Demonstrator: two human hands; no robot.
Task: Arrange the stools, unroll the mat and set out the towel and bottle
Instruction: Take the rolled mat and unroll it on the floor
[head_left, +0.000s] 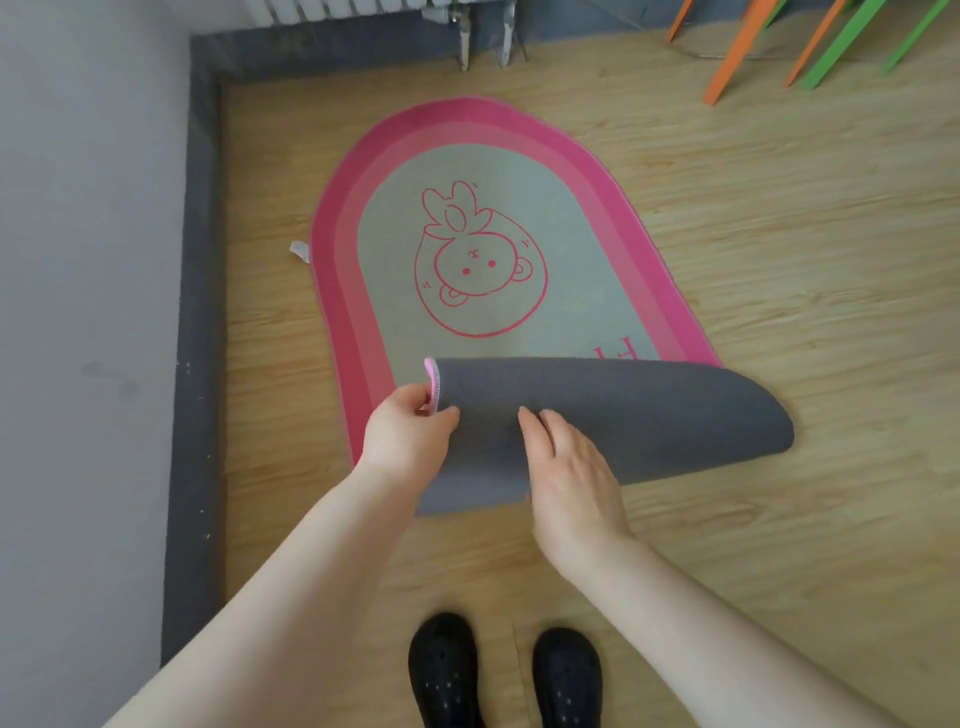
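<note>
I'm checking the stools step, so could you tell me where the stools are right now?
Only their orange and green legs show, at the head view's top right, on the wood floor beyond the mat.

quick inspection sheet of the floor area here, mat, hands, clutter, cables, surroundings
surface: wooden floor, bare around the mat
job's things: pink mat mostly flat, near end curled over, grey underside up; stools at far right, only legs seen; towel, bottle not seen
clutter: small white scrap by mat's left edge
grippers: left hand pinches mat edge; right hand flat on underside
cables: nothing seen
surroundings: grey wall, radiator pipes, black shoes
</note>
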